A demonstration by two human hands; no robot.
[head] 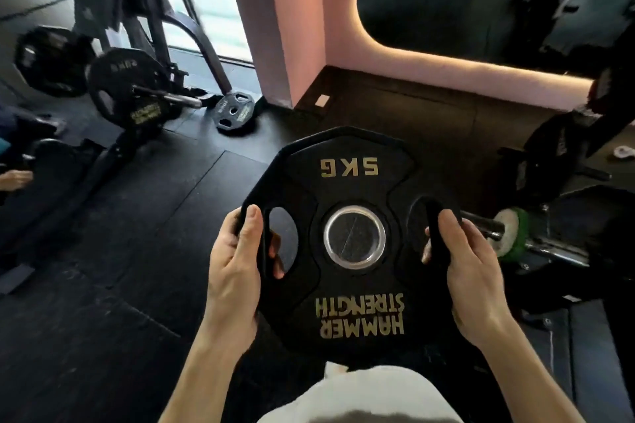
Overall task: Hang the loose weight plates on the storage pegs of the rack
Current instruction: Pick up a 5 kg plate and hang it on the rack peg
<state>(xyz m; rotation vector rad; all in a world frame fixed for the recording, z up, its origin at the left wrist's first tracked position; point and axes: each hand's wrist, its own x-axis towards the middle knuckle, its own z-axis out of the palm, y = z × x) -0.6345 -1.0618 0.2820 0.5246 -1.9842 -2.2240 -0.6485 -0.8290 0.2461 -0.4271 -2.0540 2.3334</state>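
I hold a black 5 kg weight plate (347,189) with gold lettering flat in front of me, its steel-ringed centre hole facing up. My left hand (237,261) grips the plate through its left handle slot. On the opposite side my right hand (464,268) grips it through the right handle slot. A dark rack (144,21) stands at the far left, with a large plate (127,86) hung on a chrome peg (171,98) and another plate (48,62) behind it. A small loose plate (235,110) leans on the floor by the rack's foot.
A pink pillar (285,21) rises at the centre back beside a mirror. To the right lies a barbell end (536,244) with a green collar, among dark plates and machine frames. Black rubber flooring (137,216) spreads between me and the rack. Another person's hand shows at the left edge.
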